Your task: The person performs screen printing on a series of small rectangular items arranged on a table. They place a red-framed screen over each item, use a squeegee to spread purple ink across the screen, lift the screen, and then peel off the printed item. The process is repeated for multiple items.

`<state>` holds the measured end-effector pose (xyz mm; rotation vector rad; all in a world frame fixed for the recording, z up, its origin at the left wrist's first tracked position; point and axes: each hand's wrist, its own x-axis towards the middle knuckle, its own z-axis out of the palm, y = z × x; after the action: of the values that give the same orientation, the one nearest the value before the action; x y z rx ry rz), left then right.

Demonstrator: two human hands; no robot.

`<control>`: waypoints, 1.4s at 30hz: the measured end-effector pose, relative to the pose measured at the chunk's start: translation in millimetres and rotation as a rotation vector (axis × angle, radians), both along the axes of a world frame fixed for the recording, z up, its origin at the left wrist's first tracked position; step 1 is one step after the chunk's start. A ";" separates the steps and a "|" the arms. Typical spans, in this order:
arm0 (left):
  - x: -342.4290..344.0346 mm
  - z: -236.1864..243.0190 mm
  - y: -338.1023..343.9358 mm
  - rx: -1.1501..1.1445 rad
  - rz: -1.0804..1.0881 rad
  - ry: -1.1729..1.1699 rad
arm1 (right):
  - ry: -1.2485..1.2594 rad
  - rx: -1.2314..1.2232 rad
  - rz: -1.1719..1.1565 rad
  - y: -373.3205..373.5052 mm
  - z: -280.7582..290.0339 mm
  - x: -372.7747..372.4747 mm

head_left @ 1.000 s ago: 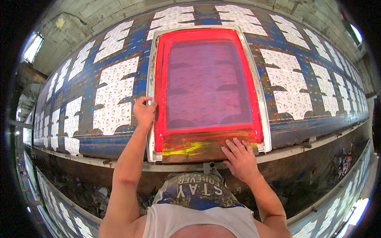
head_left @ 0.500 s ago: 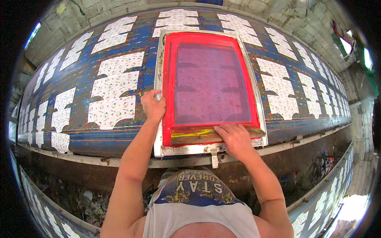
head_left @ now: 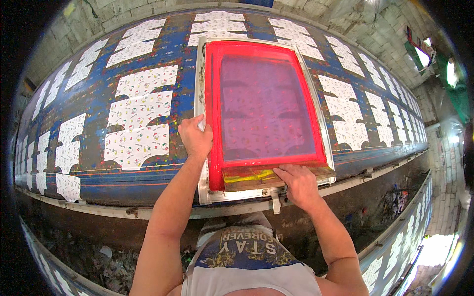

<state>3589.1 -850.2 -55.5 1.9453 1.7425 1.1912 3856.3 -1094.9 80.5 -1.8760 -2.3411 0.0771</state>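
Observation:
A screen-printing frame (head_left: 199,81) with metal rails lies on the long table, its near end at the table's edge. Inside its wet red border, the purple mesh (head_left: 261,108) lets white printed fabric show through. My left hand (head_left: 195,136) is closed round the left rail, thumb up along it. Across the near end of the screen rests a wooden squeegee (head_left: 242,179) smeared with yellow. My right hand (head_left: 299,185) grips its right half, fingers over the top edge; the thumb is hidden. A metal clamp (head_left: 275,202) sits at the frame's near side.
White garment pieces (head_left: 139,116) with small coloured prints lie in rows on the blue, paint-stained table (head_left: 185,74). A metal rail (head_left: 118,209) runs along the near edge. A second table with white pieces (head_left: 395,256) stands behind me at the right, and litter (head_left: 116,261) lies below left.
The whole view has shifted and tilted slightly. Both hands keep their holds on the frame and the squeegee, and the squeegee stays at the near end of the screen.

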 end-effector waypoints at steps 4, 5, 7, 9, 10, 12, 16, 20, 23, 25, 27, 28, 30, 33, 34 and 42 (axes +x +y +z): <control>-1.9 -1.4 5.3 0.039 -0.019 0.006 | -0.059 0.094 0.035 47.0 -12.2 15.5; -2.3 -2.0 5.6 0.047 -0.033 0.007 | -0.061 0.120 0.054 63.9 -14.7 22.1; -1.9 -3.0 5.5 0.066 -0.026 0.004 | -0.056 0.119 0.068 102.7 -18.5 36.0; -0.8 -3.1 6.1 0.068 -0.002 0.004 | -0.069 0.105 0.075 150.4 -20.9 50.9; -0.2 -2.9 6.0 0.064 0.013 0.009 | -0.082 0.088 0.069 174.5 -23.2 58.4; 1.0 -2.4 6.3 0.051 0.025 0.007 | -0.093 0.076 0.064 219.6 -27.4 74.4; 1.7 -0.5 4.8 0.030 0.036 0.006 | -0.075 0.100 0.092 307.7 -32.6 105.6; 5.9 2.1 4.8 0.055 0.056 0.049 | -0.141 0.086 0.105 394.9 -33.5 129.9; 8.3 5.3 4.4 0.061 0.068 0.077 | -0.076 0.138 0.091 442.5 -35.2 137.9; 9.7 6.2 3.6 0.055 0.076 0.089 | -0.087 0.133 0.062 455.5 -39.7 137.2; 10.1 6.0 3.2 0.054 0.083 0.098 | -0.105 0.149 0.056 453.7 -44.1 133.0; 10.3 5.7 3.2 0.055 0.085 0.098 | -0.115 0.172 0.066 441.2 -48.9 131.2; 10.4 5.4 3.5 0.067 0.079 0.079 | -0.109 0.193 0.090 417.8 -53.5 127.4; 10.0 7.3 3.1 0.045 0.074 0.101 | -0.067 0.134 0.109 401.0 -44.6 132.7; 11.1 8.0 2.9 0.042 0.075 0.101 | -0.057 0.085 0.111 407.4 -36.6 137.7; 14.4 10.1 3.5 0.104 0.088 0.108 | -0.126 0.059 -0.009 481.7 -18.9 144.7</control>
<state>3603.5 -846.7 -45.4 2.0462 1.8734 1.2505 4001.0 -613.2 61.6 -1.9160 -2.3856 -0.1135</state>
